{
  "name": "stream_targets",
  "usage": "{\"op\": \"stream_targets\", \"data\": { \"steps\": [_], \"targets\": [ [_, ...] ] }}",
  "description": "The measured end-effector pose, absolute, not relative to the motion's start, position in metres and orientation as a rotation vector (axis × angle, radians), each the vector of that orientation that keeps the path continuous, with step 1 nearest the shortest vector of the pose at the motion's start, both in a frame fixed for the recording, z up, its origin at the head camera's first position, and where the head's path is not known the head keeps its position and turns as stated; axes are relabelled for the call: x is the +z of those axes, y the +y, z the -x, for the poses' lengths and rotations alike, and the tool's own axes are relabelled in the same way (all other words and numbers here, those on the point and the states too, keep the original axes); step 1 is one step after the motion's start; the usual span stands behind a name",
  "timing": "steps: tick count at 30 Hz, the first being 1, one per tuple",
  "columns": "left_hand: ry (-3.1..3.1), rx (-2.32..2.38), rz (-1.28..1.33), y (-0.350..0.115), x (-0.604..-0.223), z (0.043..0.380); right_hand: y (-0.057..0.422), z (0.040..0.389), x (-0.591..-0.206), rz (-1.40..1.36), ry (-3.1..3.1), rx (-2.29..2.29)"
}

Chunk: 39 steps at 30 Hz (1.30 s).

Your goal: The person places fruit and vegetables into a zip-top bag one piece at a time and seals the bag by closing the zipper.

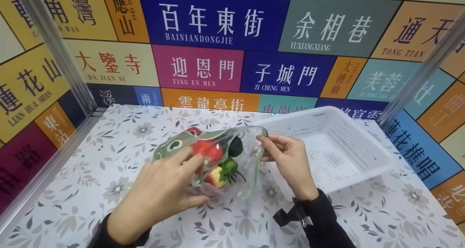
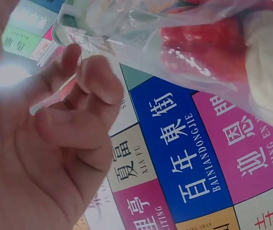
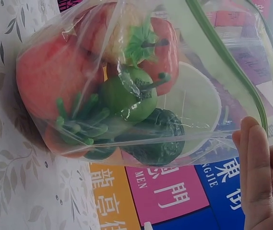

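Observation:
A clear zip bag (image 1: pixel 250 164) with a green-edged mouth holds several fruit- and vegetable-like pieces. Inside are a large red piece (image 3: pixel 54 76), a green round piece with a stem (image 3: pixel 126 96) and a dark green bumpy piece (image 3: pixel 158 139). At the bag's mouth, my right hand (image 1: pixel 290 160) pinches the green zip edge (image 3: pixel 232 67) between thumb and fingers. My left hand (image 1: pixel 160 186) hovers at the bag's left side, fingers loosely bent. In the left wrist view, nothing shows between its fingers (image 2: pixel 98 79), and the bag lies beyond them.
A white perforated plastic basket (image 1: pixel 374 171) stands behind and right of my right hand. The table has a white leaf-patterned cloth (image 1: pixel 58 200). Behind it rises a wall of coloured signs (image 1: pixel 214 19), with clear upright panel edges at both sides.

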<state>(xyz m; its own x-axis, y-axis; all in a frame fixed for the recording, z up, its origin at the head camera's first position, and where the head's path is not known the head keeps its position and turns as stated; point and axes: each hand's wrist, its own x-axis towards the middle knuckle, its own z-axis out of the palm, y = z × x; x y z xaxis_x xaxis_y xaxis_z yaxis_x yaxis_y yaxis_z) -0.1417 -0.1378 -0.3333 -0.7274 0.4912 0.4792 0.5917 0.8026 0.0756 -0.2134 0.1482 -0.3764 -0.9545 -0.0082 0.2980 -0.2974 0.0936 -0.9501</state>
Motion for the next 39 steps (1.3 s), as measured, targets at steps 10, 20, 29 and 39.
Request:
{"op": "stream_targets", "data": {
  "steps": [10,20,29,39],
  "targets": [
    [-2.354,-0.256,0.847,-0.154,-0.332,0.146,0.172,0.22,-0.371,-0.291,-2.3,1.753],
    [-2.352,-0.364,0.726,-0.174,-0.322,0.152,0.193,0.211,-0.354,-0.362,-2.463,1.482],
    [-2.338,-0.764,0.696,-0.168,-0.326,0.16,0.198,0.21,-0.354,-0.539,-2.53,1.573],
    [-2.295,-0.912,0.624,-0.168,-0.327,0.162,0.193,0.207,-0.36,-0.729,-2.474,1.491]
  ]
}}
